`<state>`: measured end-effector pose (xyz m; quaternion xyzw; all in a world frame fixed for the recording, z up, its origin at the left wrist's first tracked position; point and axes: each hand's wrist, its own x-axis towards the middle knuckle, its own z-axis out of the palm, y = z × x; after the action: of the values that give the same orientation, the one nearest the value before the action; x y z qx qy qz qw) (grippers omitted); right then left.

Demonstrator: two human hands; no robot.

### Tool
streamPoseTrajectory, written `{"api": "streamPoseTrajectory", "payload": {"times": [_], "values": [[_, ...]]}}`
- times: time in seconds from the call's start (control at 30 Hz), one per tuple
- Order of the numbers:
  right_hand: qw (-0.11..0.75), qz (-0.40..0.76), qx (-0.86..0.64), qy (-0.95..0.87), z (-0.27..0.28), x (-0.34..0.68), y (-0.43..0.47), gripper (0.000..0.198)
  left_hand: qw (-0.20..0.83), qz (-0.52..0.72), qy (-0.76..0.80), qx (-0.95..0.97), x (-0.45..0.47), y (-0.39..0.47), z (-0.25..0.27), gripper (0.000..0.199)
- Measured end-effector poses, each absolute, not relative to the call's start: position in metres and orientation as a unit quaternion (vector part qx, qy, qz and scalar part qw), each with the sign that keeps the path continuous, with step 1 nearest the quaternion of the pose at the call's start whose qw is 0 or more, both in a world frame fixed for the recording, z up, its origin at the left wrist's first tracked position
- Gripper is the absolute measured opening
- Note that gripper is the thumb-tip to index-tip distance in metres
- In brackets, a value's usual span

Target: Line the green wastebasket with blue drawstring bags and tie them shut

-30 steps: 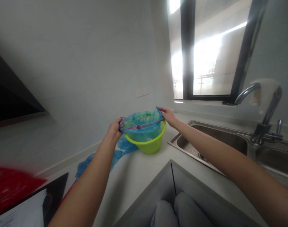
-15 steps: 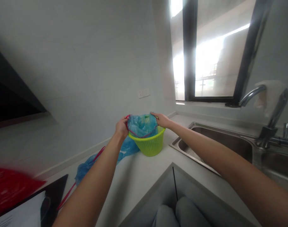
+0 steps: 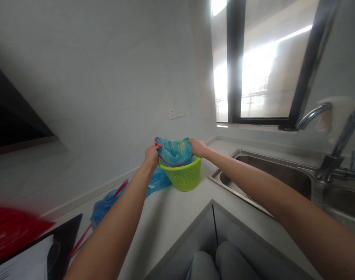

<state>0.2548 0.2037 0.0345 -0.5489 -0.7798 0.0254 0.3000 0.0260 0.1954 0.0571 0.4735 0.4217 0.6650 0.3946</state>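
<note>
A translucent blue plastic garbage bag (image 3: 175, 152) with a pink drawstring sits partly inside a lime-green perforated basket (image 3: 185, 179), its mouth spread above the rim. My left hand (image 3: 152, 156) is closed on the left edge of the bag, by the pink drawstring. On the opposite side my right hand (image 3: 196, 148) pinches the bag's right edge just over the basket rim. The basket stands upright on the white countertop (image 3: 166, 221). More blue plastic with pink ties (image 3: 103, 206) lies to the left, partly behind my left forearm.
A steel sink (image 3: 271, 171) with a chrome faucet (image 3: 331, 155) is to the right, a white cloth (image 3: 335, 114) draped over the faucet. At lower left are a black cooktop (image 3: 65, 233), white paper (image 3: 27, 258) and something red (image 3: 14, 229). Wall sockets (image 3: 177, 113) are behind the basket.
My right hand has moved slightly left and the bag's mouth looks a little narrower. Both hands keep their hold on the bag. The basket stays in place.
</note>
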Motion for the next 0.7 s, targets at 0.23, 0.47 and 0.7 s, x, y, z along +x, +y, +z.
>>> {"api": "streamPoseTrajectory", "payload": {"times": [0.23, 0.47, 0.7], "values": [[0.352, 0.058, -0.58, -0.732, 0.035, 0.259, 0.198, 0.048, 0.244, 0.609, 0.548, 0.519, 0.017, 0.189, 0.04, 0.029], [0.432, 0.136, -0.53, -0.717, 0.042, 0.269, 0.187, 0.068, 0.193, 0.586, 0.564, 0.549, 0.012, 0.171, 0.043, 0.037], [0.544, 0.3, -0.414, -0.666, 0.041, 0.26, 0.18, 0.074, 0.255, 0.638, 0.496, 0.531, 0.016, 0.148, 0.053, 0.033]]}}
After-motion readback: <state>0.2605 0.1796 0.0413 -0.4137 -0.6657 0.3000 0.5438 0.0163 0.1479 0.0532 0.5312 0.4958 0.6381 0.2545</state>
